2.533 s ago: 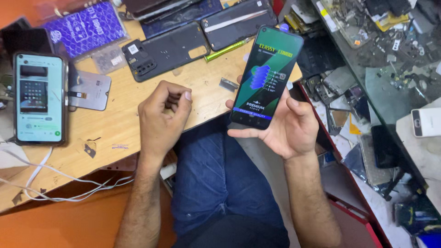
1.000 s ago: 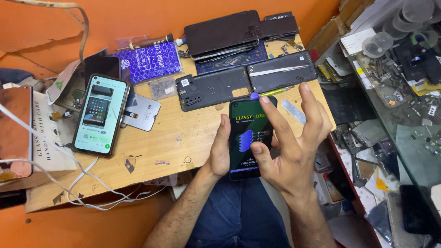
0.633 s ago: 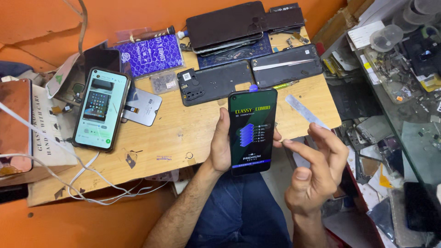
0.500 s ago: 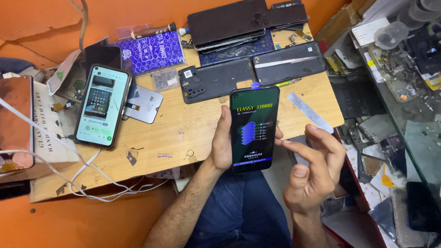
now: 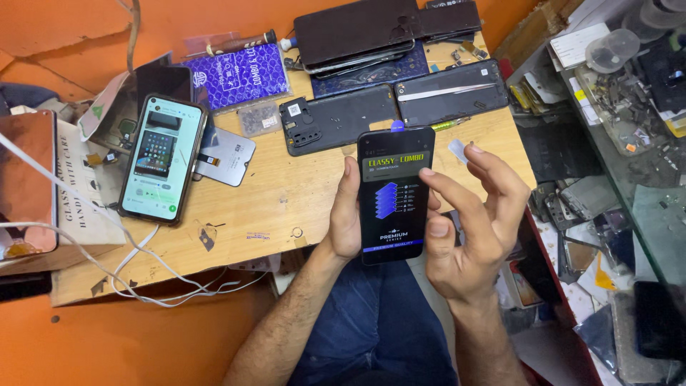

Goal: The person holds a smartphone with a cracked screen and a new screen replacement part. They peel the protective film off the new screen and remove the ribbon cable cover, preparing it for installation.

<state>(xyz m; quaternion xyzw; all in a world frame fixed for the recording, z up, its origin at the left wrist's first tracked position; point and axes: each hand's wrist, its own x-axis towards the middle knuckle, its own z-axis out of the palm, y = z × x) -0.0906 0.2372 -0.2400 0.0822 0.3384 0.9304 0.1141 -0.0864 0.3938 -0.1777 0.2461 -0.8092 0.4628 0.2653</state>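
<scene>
My left hand (image 5: 346,214) grips a black smartphone (image 5: 394,194) by its left edge, upright above my lap and the table's front edge. A dark printed protective film with yellow and blue graphics covers its screen, and a small purple tab sticks out at the top. My right hand (image 5: 468,229) is right beside the phone, fingers spread, thumb against its right edge and index finger over the screen. A small clear film strip (image 5: 457,150) sits at the tips of its upper fingers.
On the wooden table (image 5: 286,207) lie a lit phone (image 5: 160,160) with a white cable, two open phone back covers (image 5: 336,125), a blue patterned box (image 5: 236,75) and dark cases (image 5: 357,28). A white box (image 5: 78,200) stands left. A cluttered glass shelf (image 5: 629,114) is right.
My right hand peeled a clear strip off the phone and swung out to the right, then came back beside it. The phone moved from my right hand into my left.
</scene>
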